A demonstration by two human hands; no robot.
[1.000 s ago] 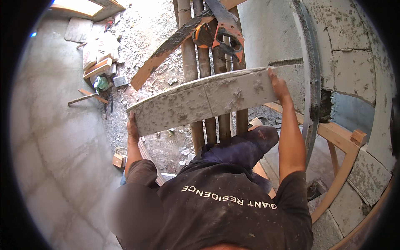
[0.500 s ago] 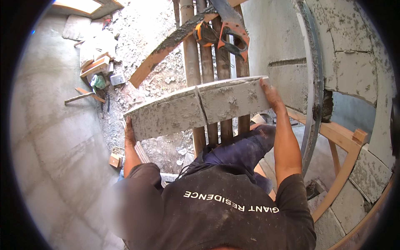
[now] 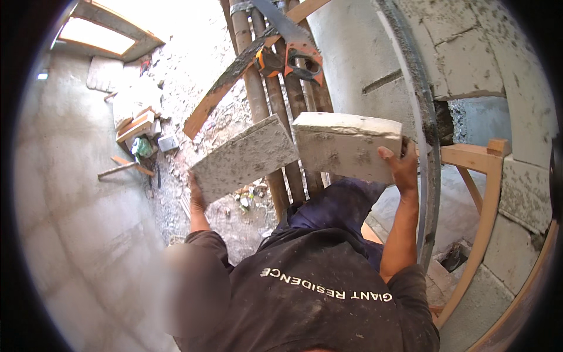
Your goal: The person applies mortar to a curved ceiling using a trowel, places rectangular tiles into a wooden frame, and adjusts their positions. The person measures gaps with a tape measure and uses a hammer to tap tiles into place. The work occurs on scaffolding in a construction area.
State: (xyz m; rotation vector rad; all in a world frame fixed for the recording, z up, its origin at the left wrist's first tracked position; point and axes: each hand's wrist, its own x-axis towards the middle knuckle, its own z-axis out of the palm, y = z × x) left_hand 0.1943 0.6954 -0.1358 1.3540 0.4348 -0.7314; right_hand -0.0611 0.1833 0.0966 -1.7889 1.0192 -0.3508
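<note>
Two pieces of grey concrete block are in front of me, with a narrow gap between them. My left hand (image 3: 196, 192) is closed on the outer end of the left block piece (image 3: 241, 159), which tilts down to the left. My right hand (image 3: 403, 167) grips the outer end of the right block piece (image 3: 346, 151), thumb on its front face and fingers behind. Both pieces are over several long brown poles (image 3: 295, 101); whether they rest on them I cannot tell.
Beyond the blocks, an orange-handled handsaw (image 3: 304, 63) and an orange-black tape measure (image 3: 269, 61) lie on the poles by a mortar-smeared board (image 3: 212, 101). Rubble covers the ground. At right stand a metal-edged upright (image 3: 427, 117), a wooden frame (image 3: 491, 199) and a block wall (image 3: 469, 64).
The cracked block has come apart into two pieces. My right hand has moved right and down with its piece; my left hand has shifted slightly right and down with the other.
</note>
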